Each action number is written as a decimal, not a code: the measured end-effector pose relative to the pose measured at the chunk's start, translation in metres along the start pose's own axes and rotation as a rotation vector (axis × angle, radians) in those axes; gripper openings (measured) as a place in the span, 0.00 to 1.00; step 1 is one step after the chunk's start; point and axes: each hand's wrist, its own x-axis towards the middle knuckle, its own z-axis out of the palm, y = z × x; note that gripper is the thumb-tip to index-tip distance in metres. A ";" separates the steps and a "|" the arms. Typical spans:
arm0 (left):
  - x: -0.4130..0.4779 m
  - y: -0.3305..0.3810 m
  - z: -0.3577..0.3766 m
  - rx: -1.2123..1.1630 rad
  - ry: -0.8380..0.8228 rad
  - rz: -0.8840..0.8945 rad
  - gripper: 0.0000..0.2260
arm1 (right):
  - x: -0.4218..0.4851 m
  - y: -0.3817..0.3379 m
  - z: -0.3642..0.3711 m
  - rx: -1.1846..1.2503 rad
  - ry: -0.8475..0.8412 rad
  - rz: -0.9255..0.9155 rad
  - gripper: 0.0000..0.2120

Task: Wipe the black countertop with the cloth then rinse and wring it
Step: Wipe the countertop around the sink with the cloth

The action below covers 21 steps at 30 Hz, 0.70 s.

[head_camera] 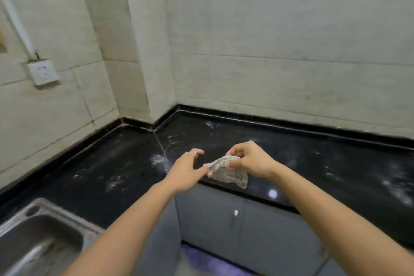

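From my seat the picture is evenly and softly lit, moderately bright, with no hard shadows anywhere. The black countertop (313,163) throws back pale patches of glare, one bright round spot just below and right of the right hand (251,160), and more smeared glints left of the left hand (186,170). Everything is slightly soft; the cloth (228,172) shows little weave detail. I see wide-angle bending: wall lines curve towards the edges, and the sink (40,237), far below-left of the hands, smears into streaks.
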 end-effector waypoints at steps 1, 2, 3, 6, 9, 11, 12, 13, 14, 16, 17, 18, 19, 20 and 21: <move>0.006 0.019 0.028 0.004 -0.037 0.021 0.25 | -0.015 0.025 -0.019 -0.014 0.024 0.047 0.03; 0.012 0.037 0.055 0.010 -0.072 0.043 0.25 | -0.031 0.049 -0.039 -0.027 0.049 0.096 0.02; 0.018 0.054 0.082 0.026 -0.104 0.064 0.25 | -0.046 0.072 -0.058 -0.043 0.075 0.146 0.03; 0.037 0.103 0.153 0.094 -0.181 0.138 0.24 | -0.086 0.131 -0.106 -0.069 0.172 0.266 0.03; 0.056 0.148 0.218 0.169 -0.270 0.206 0.22 | -0.125 0.180 -0.145 -0.060 0.269 0.368 0.02; 0.069 0.175 0.258 0.230 -0.320 0.254 0.22 | -0.145 0.209 -0.167 -0.044 0.318 0.432 0.02; 0.076 0.187 0.277 0.261 -0.342 0.276 0.22 | -0.153 0.224 -0.177 -0.036 0.341 0.462 0.03; 0.083 0.198 0.296 0.288 -0.364 0.295 0.22 | -0.158 0.238 -0.187 -0.030 0.361 0.490 0.03; 0.091 0.208 0.314 0.312 -0.386 0.314 0.22 | -0.162 0.252 -0.197 -0.025 0.381 0.515 0.03; 0.109 0.227 0.349 0.352 -0.427 0.351 0.22 | -0.167 0.282 -0.218 -0.019 0.420 0.562 0.03; 0.120 0.235 0.366 0.368 -0.444 0.372 0.23 | -0.167 0.296 -0.229 -0.019 0.437 0.585 0.03; 0.132 0.244 0.382 0.380 -0.462 0.392 0.23 | -0.167 0.310 -0.241 -0.023 0.451 0.605 0.03; 0.146 0.252 0.399 0.388 -0.482 0.403 0.23 | -0.166 0.324 -0.253 -0.023 0.463 0.625 0.02; 0.160 0.259 0.414 0.390 -0.500 0.403 0.23 | -0.164 0.338 -0.266 -0.018 0.469 0.645 0.02; 0.174 0.266 0.430 0.393 -0.518 0.394 0.23 | -0.160 0.352 -0.279 -0.011 0.472 0.664 0.01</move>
